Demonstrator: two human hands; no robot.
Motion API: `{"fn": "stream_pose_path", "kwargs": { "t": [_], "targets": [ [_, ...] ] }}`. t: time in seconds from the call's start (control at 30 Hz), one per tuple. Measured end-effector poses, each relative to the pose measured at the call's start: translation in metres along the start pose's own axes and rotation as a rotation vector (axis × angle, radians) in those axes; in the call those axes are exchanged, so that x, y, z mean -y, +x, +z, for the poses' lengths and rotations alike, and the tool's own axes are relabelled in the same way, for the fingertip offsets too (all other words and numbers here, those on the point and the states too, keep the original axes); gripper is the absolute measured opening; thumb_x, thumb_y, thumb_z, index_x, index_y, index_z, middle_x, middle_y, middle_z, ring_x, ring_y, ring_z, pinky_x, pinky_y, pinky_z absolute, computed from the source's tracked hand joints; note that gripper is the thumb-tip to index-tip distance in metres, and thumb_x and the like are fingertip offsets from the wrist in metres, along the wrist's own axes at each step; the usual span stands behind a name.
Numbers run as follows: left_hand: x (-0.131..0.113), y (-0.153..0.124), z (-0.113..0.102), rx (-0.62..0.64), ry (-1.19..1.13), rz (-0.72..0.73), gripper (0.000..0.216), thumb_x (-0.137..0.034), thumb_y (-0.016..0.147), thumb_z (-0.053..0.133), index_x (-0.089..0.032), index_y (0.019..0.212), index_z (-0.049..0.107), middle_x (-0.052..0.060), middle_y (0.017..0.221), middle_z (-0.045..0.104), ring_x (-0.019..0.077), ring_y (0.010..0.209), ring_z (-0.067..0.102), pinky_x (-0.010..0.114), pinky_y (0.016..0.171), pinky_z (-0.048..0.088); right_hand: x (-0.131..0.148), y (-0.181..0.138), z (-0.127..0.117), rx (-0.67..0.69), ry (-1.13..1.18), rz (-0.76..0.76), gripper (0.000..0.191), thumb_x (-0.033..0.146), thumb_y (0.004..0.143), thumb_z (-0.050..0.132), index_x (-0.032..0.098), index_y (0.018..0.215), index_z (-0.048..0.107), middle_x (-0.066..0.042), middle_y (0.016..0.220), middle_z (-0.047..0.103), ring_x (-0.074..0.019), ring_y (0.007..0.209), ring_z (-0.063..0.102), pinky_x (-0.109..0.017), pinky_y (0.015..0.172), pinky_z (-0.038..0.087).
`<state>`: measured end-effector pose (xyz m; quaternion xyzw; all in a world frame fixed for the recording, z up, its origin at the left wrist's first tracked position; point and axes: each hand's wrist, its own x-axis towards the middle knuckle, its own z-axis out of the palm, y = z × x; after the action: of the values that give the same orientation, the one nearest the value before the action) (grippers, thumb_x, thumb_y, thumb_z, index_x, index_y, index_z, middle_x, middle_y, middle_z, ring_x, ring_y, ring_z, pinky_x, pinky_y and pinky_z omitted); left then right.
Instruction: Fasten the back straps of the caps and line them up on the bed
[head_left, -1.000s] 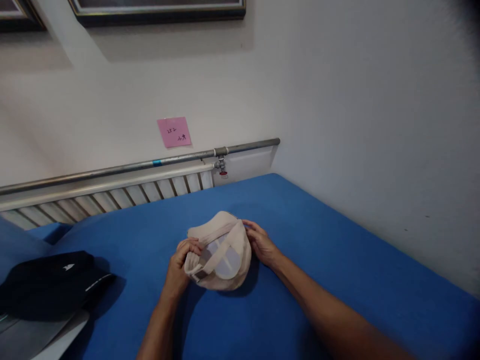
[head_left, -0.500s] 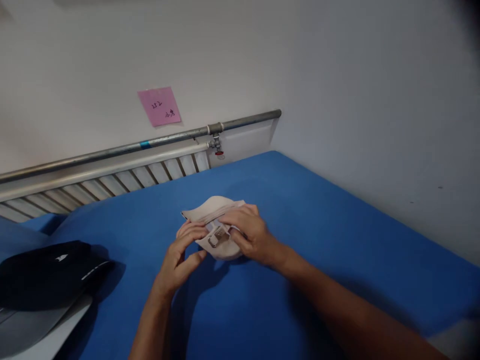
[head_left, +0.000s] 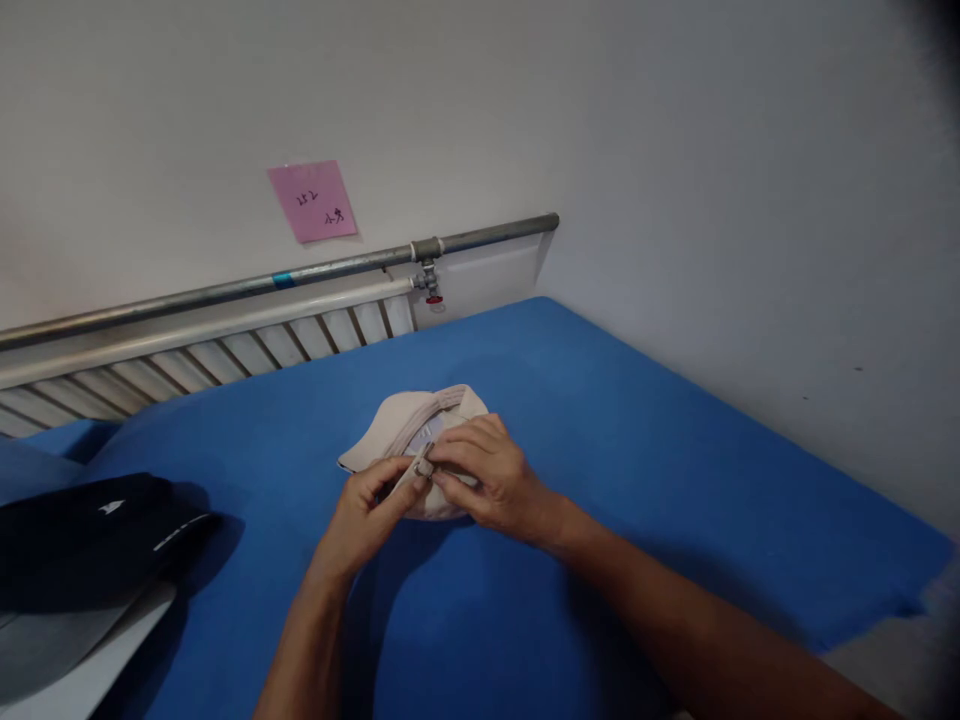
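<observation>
A pale beige baseball cap [head_left: 401, 420] rests on the blue-covered surface [head_left: 510, 600], its brim toward the left and part of its inside showing. My left hand [head_left: 371, 505] pinches the cap's back strap near a small metal buckle [head_left: 424, 466]. From the right, my right hand [head_left: 491, 465] closes its fingers on the strap at the same buckle. The fingertips hide part of the strap and the cap's lower rim.
Dark caps [head_left: 97, 540] and a grey cap [head_left: 67, 640] are piled at the left, by a white edge. Behind the surface run a radiator [head_left: 225, 360], a metal pipe [head_left: 337, 268] and a red-handled valve [head_left: 433, 299]. A pink note [head_left: 313, 200] hangs on the wall.
The cap has turned so its brim points more to the left and its inside opens to view. My left fingers have closed on the strap, and my right hand has moved slightly left.
</observation>
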<state>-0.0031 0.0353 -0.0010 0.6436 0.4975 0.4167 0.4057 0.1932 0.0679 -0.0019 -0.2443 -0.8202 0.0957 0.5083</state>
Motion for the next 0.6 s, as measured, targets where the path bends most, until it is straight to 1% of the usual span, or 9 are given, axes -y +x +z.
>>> {"fn": "stream_pose_path", "kwargs": {
  "t": [0.07, 0.13, 0.23, 0.33, 0.4, 0.47, 0.6],
  "targets": [
    [-0.001, 0.0, 0.002, -0.001, 0.019, 0.018, 0.023, -0.035, 0.08, 0.065, -0.022, 0.097, 0.075, 0.004, 0.09, 0.073, 0.0212, 0.085, 0.064, 0.028, 0.077, 0.047, 0.0, -0.001, 0.004, 0.047, -0.006, 0.012, 0.013, 0.02, 0.086, 0.057, 0.023, 0.097, 0.064, -0.005, 0.098, 0.069, -0.0196, 0.094, 0.063, -0.037, 0.089, 0.044],
    [-0.001, 0.0, 0.004, 0.001, 0.071, 0.043, 0.023, -0.034, 0.08, 0.064, -0.022, 0.098, 0.075, 0.004, 0.091, 0.074, 0.0221, 0.087, 0.064, 0.029, 0.079, 0.047, -0.001, -0.003, 0.007, 0.055, 0.002, 0.053, 0.013, 0.019, 0.086, 0.057, 0.021, 0.097, 0.063, -0.007, 0.1, 0.068, -0.0194, 0.096, 0.062, -0.035, 0.089, 0.045],
    [-0.002, 0.001, 0.007, 0.008, 0.191, 0.098, 0.022, -0.032, 0.08, 0.064, -0.023, 0.096, 0.076, 0.003, 0.085, 0.073, 0.021, 0.08, 0.064, 0.028, 0.074, 0.047, -0.004, -0.005, 0.01, 0.086, 0.022, 0.097, 0.011, 0.016, 0.085, 0.056, 0.021, 0.092, 0.062, -0.005, 0.09, 0.067, -0.0179, 0.088, 0.062, -0.032, 0.084, 0.047],
    [-0.004, 0.001, 0.01, 0.026, 0.273, 0.133, 0.018, -0.03, 0.081, 0.061, -0.023, 0.088, 0.076, 0.002, 0.077, 0.072, 0.0189, 0.072, 0.062, 0.027, 0.068, 0.046, -0.006, -0.007, 0.01, 0.131, 0.021, 0.133, 0.011, 0.012, 0.081, 0.055, 0.02, 0.087, 0.06, -0.003, 0.081, 0.066, -0.0159, 0.078, 0.061, -0.029, 0.078, 0.047],
    [-0.005, 0.001, 0.011, 0.05, 0.303, 0.129, 0.018, -0.027, 0.082, 0.058, -0.021, 0.081, 0.075, 0.001, 0.074, 0.071, 0.0175, 0.068, 0.061, 0.025, 0.064, 0.044, -0.005, -0.007, 0.01, 0.157, 0.027, 0.17, 0.012, 0.01, 0.079, 0.055, 0.02, 0.085, 0.06, -0.002, 0.08, 0.065, -0.015, 0.076, 0.06, -0.027, 0.074, 0.047],
    [-0.005, 0.001, 0.011, 0.074, 0.313, 0.117, 0.019, -0.024, 0.08, 0.056, -0.02, 0.078, 0.074, 0.001, 0.072, 0.069, 0.0161, 0.065, 0.059, 0.024, 0.062, 0.043, -0.004, -0.007, 0.01, 0.182, 0.059, 0.221, 0.013, 0.009, 0.077, 0.055, 0.019, 0.084, 0.06, -0.002, 0.08, 0.065, -0.0138, 0.074, 0.06, -0.025, 0.072, 0.046],
    [-0.004, 0.0, 0.009, 0.121, 0.286, 0.071, 0.021, -0.019, 0.076, 0.055, -0.018, 0.084, 0.074, 0.0, 0.07, 0.067, 0.014, 0.062, 0.057, 0.022, 0.057, 0.041, -0.002, -0.005, 0.008, 0.223, 0.169, 0.337, 0.012, 0.009, 0.074, 0.056, 0.018, 0.08, 0.06, 0.002, 0.074, 0.063, -0.0108, 0.068, 0.057, -0.022, 0.065, 0.044]
  ]
}}
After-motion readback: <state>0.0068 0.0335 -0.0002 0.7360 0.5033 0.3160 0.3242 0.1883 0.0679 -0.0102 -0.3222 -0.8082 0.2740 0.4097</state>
